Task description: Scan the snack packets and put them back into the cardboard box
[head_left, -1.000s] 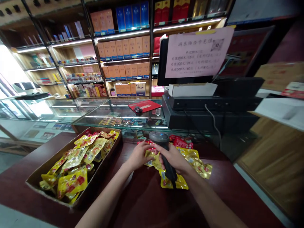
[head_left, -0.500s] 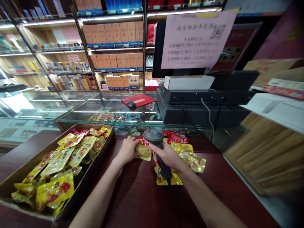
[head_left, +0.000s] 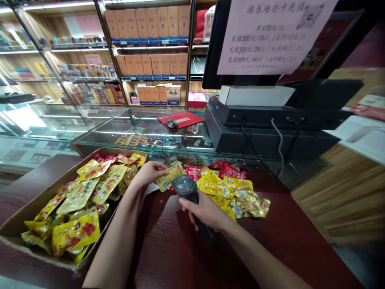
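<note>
My left hand (head_left: 151, 173) pinches the edge of a gold-yellow snack packet (head_left: 170, 177), held slightly tilted over the dark red table. Wrapped round the handle of a black barcode scanner (head_left: 184, 185), my right hand (head_left: 204, 209) holds it with its head beside that packet. Several yellow and gold packets (head_left: 214, 184) lie beyond and right of my right hand. Red packets (head_left: 233, 171) lie behind them. At the left, an open cardboard box (head_left: 112, 218) holds many yellow, gold and red packets.
Behind the table (head_left: 168, 257) is a glass counter (head_left: 99, 138) with a red mat (head_left: 188, 119) and a mouse (head_left: 171, 124). A black register (head_left: 258, 132) with a monitor and paper sign stands back right. Stocked shelves line the wall.
My left hand has raised and turned the packet, moving left. The scanner has moved left and slightly down. The yellow packet formerly beneath the scanner no longer shows there. The view has shifted.
</note>
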The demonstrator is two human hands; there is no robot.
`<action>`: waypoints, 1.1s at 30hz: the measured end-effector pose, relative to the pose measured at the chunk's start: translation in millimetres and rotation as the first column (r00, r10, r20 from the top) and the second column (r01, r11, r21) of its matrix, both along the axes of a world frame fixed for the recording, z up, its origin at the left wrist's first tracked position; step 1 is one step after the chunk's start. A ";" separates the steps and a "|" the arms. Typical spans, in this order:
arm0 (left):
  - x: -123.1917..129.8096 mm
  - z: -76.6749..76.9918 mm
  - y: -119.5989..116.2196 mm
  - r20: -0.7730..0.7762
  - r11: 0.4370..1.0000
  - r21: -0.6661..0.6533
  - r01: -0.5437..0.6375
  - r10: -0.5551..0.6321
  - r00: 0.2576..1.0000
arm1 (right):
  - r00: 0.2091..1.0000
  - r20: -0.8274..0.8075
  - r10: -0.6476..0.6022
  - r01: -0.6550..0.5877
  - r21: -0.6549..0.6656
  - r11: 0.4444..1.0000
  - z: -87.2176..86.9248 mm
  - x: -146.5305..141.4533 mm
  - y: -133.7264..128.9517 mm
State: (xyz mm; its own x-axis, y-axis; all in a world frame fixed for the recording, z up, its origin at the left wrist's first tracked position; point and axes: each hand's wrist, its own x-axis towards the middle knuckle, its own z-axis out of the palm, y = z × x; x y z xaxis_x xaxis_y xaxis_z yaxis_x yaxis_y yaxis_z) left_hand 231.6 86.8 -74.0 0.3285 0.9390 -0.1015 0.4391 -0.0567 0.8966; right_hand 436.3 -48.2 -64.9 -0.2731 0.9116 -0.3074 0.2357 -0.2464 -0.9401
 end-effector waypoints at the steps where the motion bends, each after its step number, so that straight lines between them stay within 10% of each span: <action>1: -1.9 3.2 -0.7 0.025 1.000 -0.012 -0.002 0.003 1.000 | 1.000 -0.008 0.013 -0.013 -0.006 1.000 -3.4 -3.1 -1.7; 33: -5.1 6.3 1.0 0.144 0.998 -0.023 0.052 -0.048 0.988 | 0.996 0.002 0.092 -0.092 0.009 0.996 -18.6 -13.9 -9.0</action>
State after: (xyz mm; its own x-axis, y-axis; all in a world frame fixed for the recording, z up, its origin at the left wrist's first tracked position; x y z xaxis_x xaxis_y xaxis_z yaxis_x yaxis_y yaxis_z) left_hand 226.5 87.8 -67.7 0.3878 0.9187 -0.0748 0.3028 -0.0503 0.9517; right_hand 422.4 -57.1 -83.4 -0.3556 0.8851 -0.3002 0.2589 -0.2154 -0.9416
